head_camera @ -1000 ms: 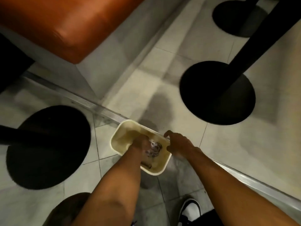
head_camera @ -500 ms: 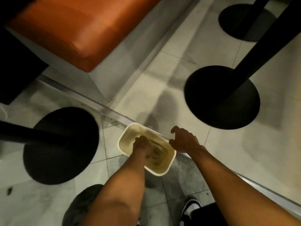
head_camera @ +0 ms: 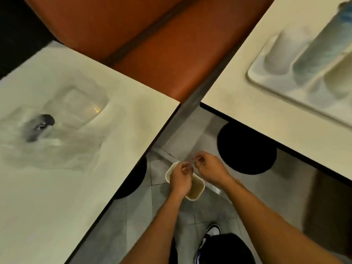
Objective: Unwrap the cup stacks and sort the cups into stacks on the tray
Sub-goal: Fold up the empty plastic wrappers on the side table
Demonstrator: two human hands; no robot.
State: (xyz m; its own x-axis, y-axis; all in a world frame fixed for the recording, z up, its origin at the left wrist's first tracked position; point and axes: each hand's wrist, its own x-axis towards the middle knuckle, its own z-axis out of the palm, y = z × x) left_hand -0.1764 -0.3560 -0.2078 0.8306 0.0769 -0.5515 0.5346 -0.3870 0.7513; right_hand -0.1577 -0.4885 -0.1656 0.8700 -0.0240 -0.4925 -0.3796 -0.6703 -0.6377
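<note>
My left hand (head_camera: 180, 179) and my right hand (head_camera: 209, 169) hang close together above a small cream bin (head_camera: 197, 195) on the floor. Their fingers are pinched on a thin clear strip of wrap (head_camera: 192, 161) stretched between them; it is faint and blurred. On the right table a pale tray (head_camera: 254, 80) carries upright cup stacks: a white stack (head_camera: 282, 48), a bluish stack (head_camera: 320, 46) and a cream stack (head_camera: 340, 79), all blurred by motion.
The left table (head_camera: 57, 187) holds crumpled clear plastic wrap (head_camera: 62, 134) around a dark object (head_camera: 41, 125). An orange bench seat (head_camera: 152, 44) lies behind both tables. Black round table bases (head_camera: 247, 149) stand on the tiled floor. My shoe (head_camera: 213, 230) is below.
The view has swung up from the floor, bringing both tabletops in. My left hand has lifted out of the bin and my right hand off its rim; they now meet above it.
</note>
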